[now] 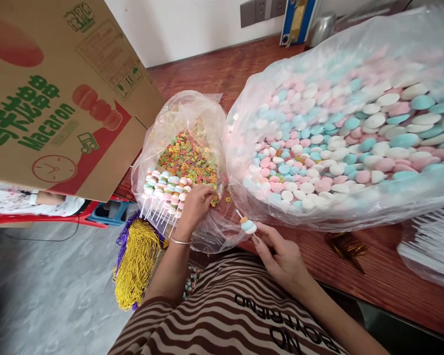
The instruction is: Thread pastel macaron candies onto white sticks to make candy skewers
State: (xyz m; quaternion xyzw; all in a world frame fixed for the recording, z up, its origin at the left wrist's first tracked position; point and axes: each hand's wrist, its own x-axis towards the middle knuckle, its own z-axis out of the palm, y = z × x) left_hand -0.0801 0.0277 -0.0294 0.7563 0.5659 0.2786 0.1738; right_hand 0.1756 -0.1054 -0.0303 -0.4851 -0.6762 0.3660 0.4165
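Note:
My right hand (283,254) pinches a candy skewer (248,226) near the front edge of the table. A blue-and-white marshmallow piece and an orange ring are threaded on it, and the bare tip of its stick points up and left. Over the bag of coloured cereal rings (187,155) is my left hand (197,209), its fingertips pressed together; whatever is between them is hidden. Beside that hand, several finished marshmallow skewers (166,190) lie in rows on the bag, white sticks toward me. To the right spreads a large clear bag of pink, blue and white marshmallows (340,158).
A tall Macaron carton (59,98) stands at the left. White sticks in a plastic bag (434,241) lie at the right edge, with gold twist ties (346,249) nearby. Yellow and purple bead strings (138,266) hang below the table's left end. Wall sockets (261,11) are behind.

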